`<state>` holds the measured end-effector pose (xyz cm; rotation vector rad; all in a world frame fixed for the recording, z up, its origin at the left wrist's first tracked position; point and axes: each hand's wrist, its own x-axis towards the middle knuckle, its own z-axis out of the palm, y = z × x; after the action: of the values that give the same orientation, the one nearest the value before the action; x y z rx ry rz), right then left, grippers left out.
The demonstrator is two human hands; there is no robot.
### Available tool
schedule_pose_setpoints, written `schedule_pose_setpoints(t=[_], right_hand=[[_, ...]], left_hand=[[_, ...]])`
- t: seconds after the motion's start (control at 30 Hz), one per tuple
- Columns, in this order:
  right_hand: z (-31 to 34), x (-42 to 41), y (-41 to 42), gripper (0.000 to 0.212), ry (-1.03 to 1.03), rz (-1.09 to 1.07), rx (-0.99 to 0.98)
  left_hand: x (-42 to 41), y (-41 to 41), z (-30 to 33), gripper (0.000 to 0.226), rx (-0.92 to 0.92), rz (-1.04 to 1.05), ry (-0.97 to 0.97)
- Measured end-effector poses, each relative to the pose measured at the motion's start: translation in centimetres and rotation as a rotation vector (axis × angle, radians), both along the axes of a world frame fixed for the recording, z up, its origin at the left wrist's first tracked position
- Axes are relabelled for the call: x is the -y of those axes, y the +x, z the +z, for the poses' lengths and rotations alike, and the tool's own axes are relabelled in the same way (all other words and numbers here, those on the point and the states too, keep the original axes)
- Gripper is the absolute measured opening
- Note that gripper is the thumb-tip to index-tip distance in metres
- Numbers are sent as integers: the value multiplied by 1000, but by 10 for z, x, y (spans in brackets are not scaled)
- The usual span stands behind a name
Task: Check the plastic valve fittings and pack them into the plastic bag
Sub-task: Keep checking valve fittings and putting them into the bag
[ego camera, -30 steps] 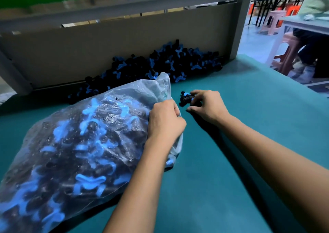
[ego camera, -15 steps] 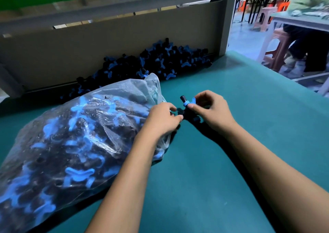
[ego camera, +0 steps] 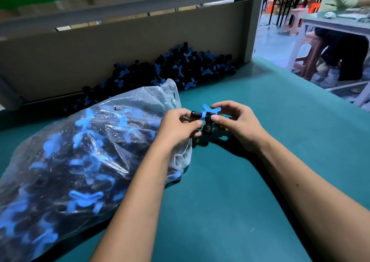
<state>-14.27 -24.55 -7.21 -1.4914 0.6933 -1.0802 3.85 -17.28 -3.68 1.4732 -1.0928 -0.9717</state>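
valve fitting (ego camera: 205, 117) pinched between both hands — left (ego camera: 178, 126), right (ego camera: 239, 124); bag (ego camera: 84, 157) beside

Black valve fitting (ego camera: 204, 119) with a bright blue handle showing between the left hand (ego camera: 178, 127) and right hand (ego camera: 238, 125), clear plastic bag (ego camera: 84, 157) left of them glinting black and blue, teal table (ego camera: 230, 191) lying beneath, black-and-blue pile (ego camera: 170, 67) sitting beyond, pink stool (ego camera: 308, 55) standing far right.

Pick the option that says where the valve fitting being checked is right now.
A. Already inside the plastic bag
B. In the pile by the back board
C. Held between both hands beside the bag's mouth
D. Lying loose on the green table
C: the left hand and right hand both pinch the black valve fitting with its blue handle, held above the table just right of the plastic bag.
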Motion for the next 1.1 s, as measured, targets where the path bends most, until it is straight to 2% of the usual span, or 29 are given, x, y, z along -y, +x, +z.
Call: schedule_pose_setpoints(t=[0.13,0.23,0.33,0.43,0.57,0.7,0.83,0.93,1.0,1.1], right_hand=[[-1,1,-2,14,136,128,143],[-3,2,-2,20,265,241,268],[-3,1,1,24,287,195,325],[-3,-1,3,26,212,67,272],[-3,-3,6,19,114,42,112],[-3,-2,7,18,116,22,163],[-4,4,2,16,226,-159,307],[-5,5,3,25,245,-96,318],[-6,1,6,28,189,10,232],[-7,0,10,28,136,50,152]], left_hand=[[-2,-3,4,11,-131,5,-2],[-1,-2,4,8,-157,42,-25],[-1,-1,5,8,-180,78,-33],[-3,-3,7,11,-196,32,-16],[-5,-2,7,14,-186,32,-16],[-4,-1,8,11,-155,59,-21],[-1,4,7,7,-149,153,-76],[-2,1,6,8,-139,122,-65],[-3,-2,5,13,-144,41,-45],[-3,-3,1,20,-74,-40,-18]])
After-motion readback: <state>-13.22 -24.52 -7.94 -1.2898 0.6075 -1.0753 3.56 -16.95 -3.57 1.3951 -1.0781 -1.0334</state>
